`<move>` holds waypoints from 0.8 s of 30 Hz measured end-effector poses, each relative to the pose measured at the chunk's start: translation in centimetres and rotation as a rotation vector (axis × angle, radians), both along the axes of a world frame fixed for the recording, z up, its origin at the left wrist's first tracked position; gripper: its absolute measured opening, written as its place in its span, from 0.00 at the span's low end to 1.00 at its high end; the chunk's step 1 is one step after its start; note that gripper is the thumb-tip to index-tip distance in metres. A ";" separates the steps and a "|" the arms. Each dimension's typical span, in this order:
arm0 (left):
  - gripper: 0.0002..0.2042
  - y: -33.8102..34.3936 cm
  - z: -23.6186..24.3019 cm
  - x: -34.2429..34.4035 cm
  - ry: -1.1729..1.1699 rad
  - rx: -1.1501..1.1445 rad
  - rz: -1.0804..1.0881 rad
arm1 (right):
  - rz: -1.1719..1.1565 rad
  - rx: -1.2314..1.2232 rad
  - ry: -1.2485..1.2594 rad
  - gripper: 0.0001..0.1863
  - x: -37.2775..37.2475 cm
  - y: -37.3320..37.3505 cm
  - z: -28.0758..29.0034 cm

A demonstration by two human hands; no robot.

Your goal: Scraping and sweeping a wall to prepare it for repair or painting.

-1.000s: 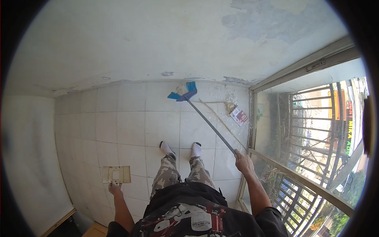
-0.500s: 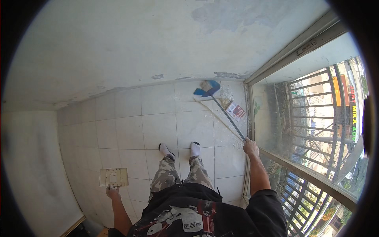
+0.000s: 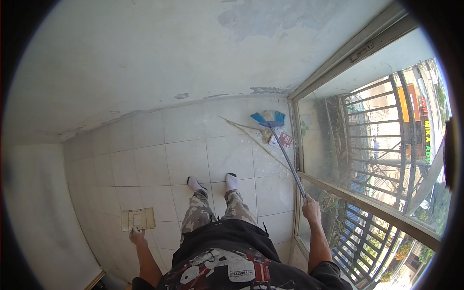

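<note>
My right hand [image 3: 311,210] is closed round the end of a long grey broom handle. The broom [image 3: 289,162] reaches away to the far right corner, its blue bristles with a pale middle spread against the floor. Below the bristles, a red and white printed packet [image 3: 285,140] and some brownish debris [image 3: 265,137] lie partly behind the broom. My left hand [image 3: 137,237] grips the near edge of a flat, beige rectangular plate [image 3: 147,224] with a squarish opening or mark in its middle. It is held out over the floor to the left.
A long thin pale stick [image 3: 256,140] lies across the white tiled floor [image 3: 186,157], with whitish crumbs around it. Ahead stands a wall [image 3: 145,58] with peeling paint. Along the right runs a framed glass window [image 3: 321,130] with metal bars outside. My feet stand mid-floor.
The broom head has moved right, next to the packet and debris, and its bristles have fanned out. My right hand has drawn back toward me. My left hand keeps hold of the plate.
</note>
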State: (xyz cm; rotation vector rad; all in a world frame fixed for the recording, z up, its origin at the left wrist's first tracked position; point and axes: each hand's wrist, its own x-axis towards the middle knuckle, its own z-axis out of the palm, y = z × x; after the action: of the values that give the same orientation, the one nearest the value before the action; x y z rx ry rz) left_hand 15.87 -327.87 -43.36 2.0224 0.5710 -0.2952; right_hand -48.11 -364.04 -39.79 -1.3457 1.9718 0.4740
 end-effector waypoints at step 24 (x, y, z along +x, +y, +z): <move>0.13 -9.4 1.0 -0.2 0.013 0.006 -0.230 | -0.531 -0.138 -0.372 0.18 -3.2 0.5 -3.2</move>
State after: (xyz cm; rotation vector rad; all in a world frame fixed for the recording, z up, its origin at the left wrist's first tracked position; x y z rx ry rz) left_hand 15.63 -337.24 -42.35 2.0962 0.3469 -0.4456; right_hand -51.33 -363.50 -43.00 -0.8524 1.9599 -0.1551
